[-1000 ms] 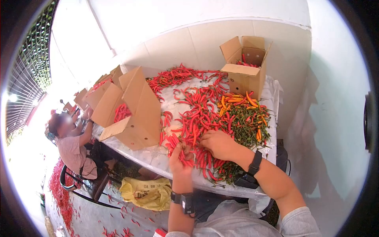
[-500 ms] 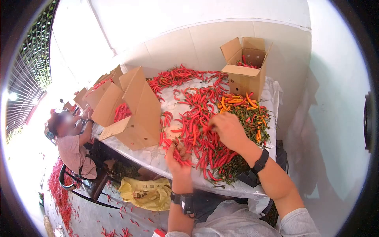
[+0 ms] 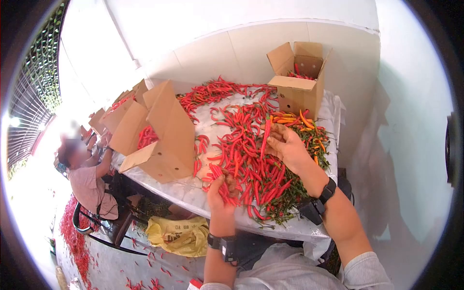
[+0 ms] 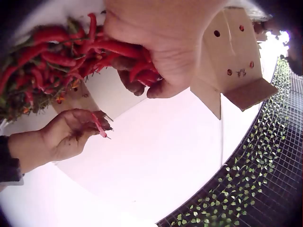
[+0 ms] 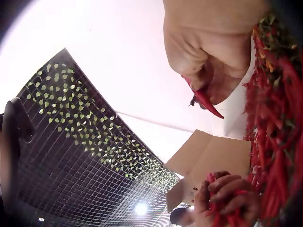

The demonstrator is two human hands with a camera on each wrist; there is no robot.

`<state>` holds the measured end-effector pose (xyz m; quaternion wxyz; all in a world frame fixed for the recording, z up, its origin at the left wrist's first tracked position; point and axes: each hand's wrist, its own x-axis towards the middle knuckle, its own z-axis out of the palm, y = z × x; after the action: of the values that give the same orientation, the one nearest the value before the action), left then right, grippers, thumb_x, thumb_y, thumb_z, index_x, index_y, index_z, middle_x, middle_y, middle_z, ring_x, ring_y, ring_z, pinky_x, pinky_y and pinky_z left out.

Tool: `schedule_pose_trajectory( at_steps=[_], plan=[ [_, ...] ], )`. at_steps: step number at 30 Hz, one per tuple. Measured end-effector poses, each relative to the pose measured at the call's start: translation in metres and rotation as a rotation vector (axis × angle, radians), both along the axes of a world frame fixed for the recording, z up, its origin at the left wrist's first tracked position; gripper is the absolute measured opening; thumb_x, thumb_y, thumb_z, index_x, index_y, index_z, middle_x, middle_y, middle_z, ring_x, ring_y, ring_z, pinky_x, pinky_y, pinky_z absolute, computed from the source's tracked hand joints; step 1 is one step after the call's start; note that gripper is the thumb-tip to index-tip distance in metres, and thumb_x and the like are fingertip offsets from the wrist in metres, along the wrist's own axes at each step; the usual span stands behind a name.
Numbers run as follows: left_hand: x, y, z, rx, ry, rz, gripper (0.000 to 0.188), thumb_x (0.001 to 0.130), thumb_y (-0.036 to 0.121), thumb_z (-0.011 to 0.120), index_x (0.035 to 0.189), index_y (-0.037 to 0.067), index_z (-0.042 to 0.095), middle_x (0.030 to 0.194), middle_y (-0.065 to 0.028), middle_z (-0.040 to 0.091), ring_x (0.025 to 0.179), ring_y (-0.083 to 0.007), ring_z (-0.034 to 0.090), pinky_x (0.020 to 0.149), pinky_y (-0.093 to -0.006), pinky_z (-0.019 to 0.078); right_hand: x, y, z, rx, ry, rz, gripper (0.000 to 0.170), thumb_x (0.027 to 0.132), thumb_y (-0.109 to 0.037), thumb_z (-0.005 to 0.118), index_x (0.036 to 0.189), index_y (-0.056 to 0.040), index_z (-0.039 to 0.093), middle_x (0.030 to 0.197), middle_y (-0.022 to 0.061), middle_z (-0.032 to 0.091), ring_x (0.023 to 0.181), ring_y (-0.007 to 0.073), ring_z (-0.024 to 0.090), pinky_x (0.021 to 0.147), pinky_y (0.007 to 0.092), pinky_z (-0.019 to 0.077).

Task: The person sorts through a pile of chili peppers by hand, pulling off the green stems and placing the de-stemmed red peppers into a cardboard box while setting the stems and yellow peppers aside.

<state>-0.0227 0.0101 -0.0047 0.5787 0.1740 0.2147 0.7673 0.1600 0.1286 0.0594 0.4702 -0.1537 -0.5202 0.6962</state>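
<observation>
In the head view my left hand (image 3: 223, 194) grips a bunch of red chillies (image 3: 216, 173) at the near edge of the chilli pile (image 3: 241, 140). My right hand (image 3: 290, 149) pinches a red chilli (image 3: 267, 129) above the pile's right side. The left wrist view shows the bunch (image 4: 142, 71) inside my curled left fingers, and my right hand (image 4: 66, 135) farther off. In the right wrist view the pinched chilli (image 5: 208, 103) sticks out past my right fingertips, while my left hand (image 5: 232, 198) holds its bunch lower down.
An open carton (image 3: 171, 135) with red chillies stands left, another (image 3: 299, 96) at the back right. Orange chillies (image 3: 305, 121) and green ones (image 3: 290, 200) lie at the right. A seated person (image 3: 87, 179) is at the left, and a yellow sack (image 3: 179, 237) lies below the table.
My right hand has moved from beside my left hand up and to the right, and a chilli now stands upright in its fingers. My left hand has kept its bunch in nearly the same place.
</observation>
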Motion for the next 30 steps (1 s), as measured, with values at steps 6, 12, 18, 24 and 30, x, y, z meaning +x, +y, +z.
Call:
schedule_pose_trajectory(
  at_steps=[6,12,18,24,30],
  plan=[
    [-0.002,0.003,-0.005,-0.013,0.011,-0.047,0.017,0.085,0.014,0.052,0.099,0.006,0.052,0.075,-0.0022,0.052,0.060,-0.0109,0.047,0.045,-0.0206,0.0353,0.007,0.004,0.001,-0.147,0.105,-0.014,0.030,0.083,-0.001,0.053,0.113,-0.0015,0.052,0.097,0.0038,0.056,0.082,0.0140,0.057,0.074,0.0291,0.0507],
    [0.004,0.000,0.003,-0.096,0.108,-0.004,0.016,0.084,0.014,0.054,0.098,0.006,0.054,0.072,-0.0018,0.052,0.059,-0.0107,0.049,0.045,-0.0209,0.0359,0.016,0.018,-0.004,-0.102,-0.229,-0.161,0.024,0.078,-0.005,0.060,0.101,-0.0021,0.059,0.080,0.0024,0.061,0.069,0.0133,0.058,0.065,0.0252,0.0466],
    [0.009,0.003,0.003,-0.152,0.180,0.041,0.014,0.083,0.014,0.057,0.094,0.006,0.056,0.070,-0.0016,0.055,0.056,-0.0103,0.051,0.046,-0.0214,0.0373,0.018,0.035,-0.020,0.346,-0.573,-0.592,0.022,0.072,-0.014,0.067,0.092,-0.0046,0.064,0.080,0.0078,0.064,0.072,0.0203,0.061,0.068,0.0299,0.0466],
    [0.006,0.006,-0.003,-0.152,0.192,0.030,0.013,0.083,0.014,0.056,0.093,0.006,0.057,0.070,-0.0015,0.056,0.056,-0.0107,0.052,0.048,-0.0222,0.0400,0.012,0.012,-0.009,0.760,-0.790,-1.018,0.025,0.069,-0.015,0.070,0.089,-0.0027,0.062,0.070,0.0134,0.059,0.068,0.0298,0.058,0.067,0.0354,0.0457],
    [0.007,0.002,0.004,-0.168,0.140,0.061,0.015,0.082,0.013,0.056,0.095,0.008,0.056,0.072,-0.0018,0.057,0.057,-0.0116,0.052,0.049,-0.0231,0.0406,0.006,-0.002,0.000,0.729,-0.940,-0.591,0.024,0.069,-0.017,0.069,0.090,-0.0080,0.064,0.077,0.0135,0.060,0.080,0.0322,0.059,0.072,0.0393,0.0465]
  ],
)
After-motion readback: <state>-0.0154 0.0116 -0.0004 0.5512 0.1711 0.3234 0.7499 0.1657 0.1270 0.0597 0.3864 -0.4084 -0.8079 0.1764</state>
